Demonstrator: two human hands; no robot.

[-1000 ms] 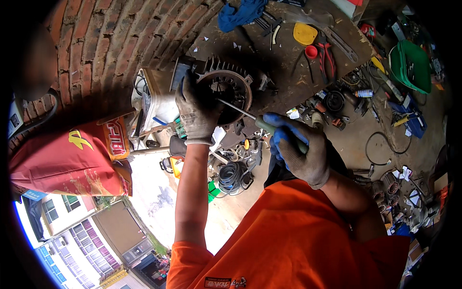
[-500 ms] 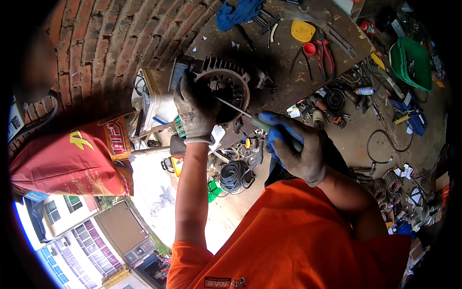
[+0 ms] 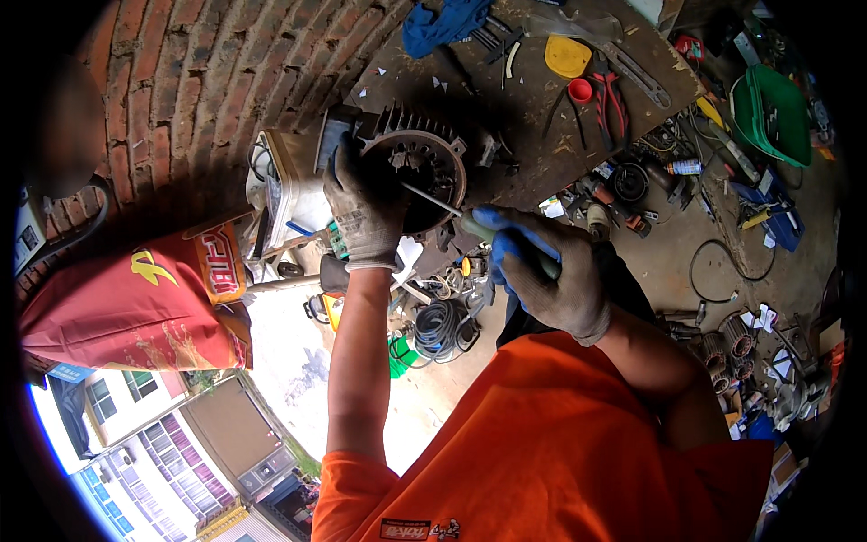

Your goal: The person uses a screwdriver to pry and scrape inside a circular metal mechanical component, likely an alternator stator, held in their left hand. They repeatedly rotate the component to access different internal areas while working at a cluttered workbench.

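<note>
A finned motor housing lies on the dark workbench, its round opening facing up and its inside in deep shadow. My left hand, in a grey work glove, grips the near left part of its rim; some of the fingers are lost in the dark. Wrapped in my right hand, gloved in grey and blue, is a screwdriver with a green handle. Its thin shaft slants up and left into the opening, close to my left hand. The tip is hidden in shadow.
On the workbench lie red-handled pliers, a red cup, a yellow disc and a blue cloth. A brick wall rises at left. Coiled cable, a green bin and motor parts clutter the floor.
My right hand and the screwdriver have shifted slightly left. My left hand stays on the housing, nearly unmoved.
</note>
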